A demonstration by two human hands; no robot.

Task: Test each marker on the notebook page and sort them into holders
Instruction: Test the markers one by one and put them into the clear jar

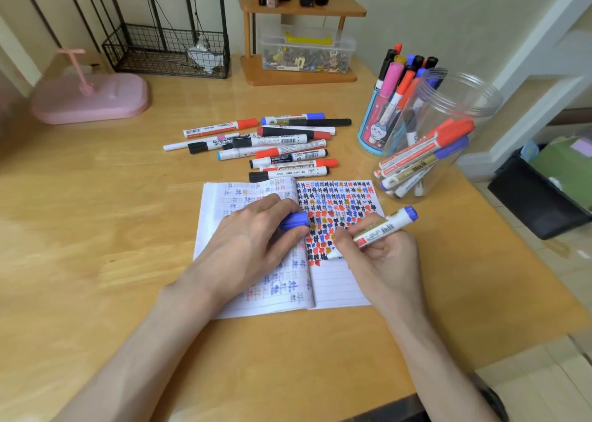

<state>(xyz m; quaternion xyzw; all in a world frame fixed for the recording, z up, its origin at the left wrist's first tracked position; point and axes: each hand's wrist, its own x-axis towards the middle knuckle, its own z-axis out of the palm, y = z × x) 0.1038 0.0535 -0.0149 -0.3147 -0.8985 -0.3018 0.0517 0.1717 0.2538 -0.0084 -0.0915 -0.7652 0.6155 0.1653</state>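
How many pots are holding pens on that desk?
2. A blue cartoon-printed cup stands at the right rear of the desk, full of markers. A clear plastic jar sits beside it, nearer the right edge, with several leaning inside. No other holder shows.

My left hand point(253, 242) lies palm down, gripping a blue cap point(294, 221). My right hand point(387, 256) pinches a marker point(389, 225).

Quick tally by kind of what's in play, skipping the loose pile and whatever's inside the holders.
Holders: 2, the patterned cup and the clear jar
Open notebook: 1
Uncapped marker in right hand: 1
Loose blue cap in left hand: 1
Total: 5
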